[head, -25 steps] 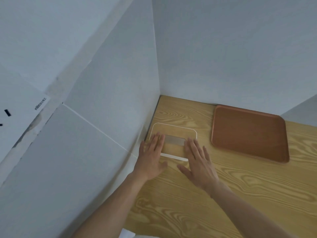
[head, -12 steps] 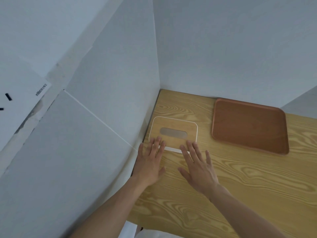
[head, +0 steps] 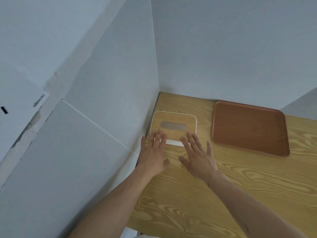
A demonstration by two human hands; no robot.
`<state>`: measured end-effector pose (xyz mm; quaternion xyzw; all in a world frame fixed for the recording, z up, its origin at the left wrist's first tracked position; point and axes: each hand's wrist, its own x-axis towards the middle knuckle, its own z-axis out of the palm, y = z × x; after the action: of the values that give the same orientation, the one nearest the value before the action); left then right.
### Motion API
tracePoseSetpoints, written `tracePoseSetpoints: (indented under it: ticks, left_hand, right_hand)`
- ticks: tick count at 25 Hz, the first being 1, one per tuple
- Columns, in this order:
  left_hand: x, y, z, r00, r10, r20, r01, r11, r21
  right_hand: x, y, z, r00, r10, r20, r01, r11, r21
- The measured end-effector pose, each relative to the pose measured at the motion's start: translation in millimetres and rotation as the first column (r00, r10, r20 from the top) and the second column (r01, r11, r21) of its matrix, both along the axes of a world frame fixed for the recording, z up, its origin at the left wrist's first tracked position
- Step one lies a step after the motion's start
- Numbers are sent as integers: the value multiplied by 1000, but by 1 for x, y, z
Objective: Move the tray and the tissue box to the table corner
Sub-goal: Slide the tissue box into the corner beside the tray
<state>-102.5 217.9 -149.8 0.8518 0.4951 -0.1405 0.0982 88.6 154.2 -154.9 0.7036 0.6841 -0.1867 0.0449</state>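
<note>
The tissue box, white with a light wooden lid and a grey oval slot, stands against the left wall near the table's far corner. My left hand and my right hand lie flat with fingers spread, palms down. Their fingertips reach the box's near edge; neither hand grips it. The brown wooden tray lies flat to the right of the box, close to the back wall, untouched.
The light wooden table meets white walls on the left and at the back, forming the corner. A strip of bare wood lies between the box and the back wall. A paper sheet hangs on the left wall.
The tissue box has slid away from me toward the far corner. Both hands have drawn back from covering its lid to only touching its near edge.
</note>
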Motion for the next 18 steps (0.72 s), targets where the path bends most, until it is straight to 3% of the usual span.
tracePoseSetpoints:
  ticks: [18]
  left_hand:
    - [55, 101, 40, 979, 34, -201, -53, 995, -87]
  right_hand:
    - [25, 102, 21, 999, -34, -28, 31, 992, -125]
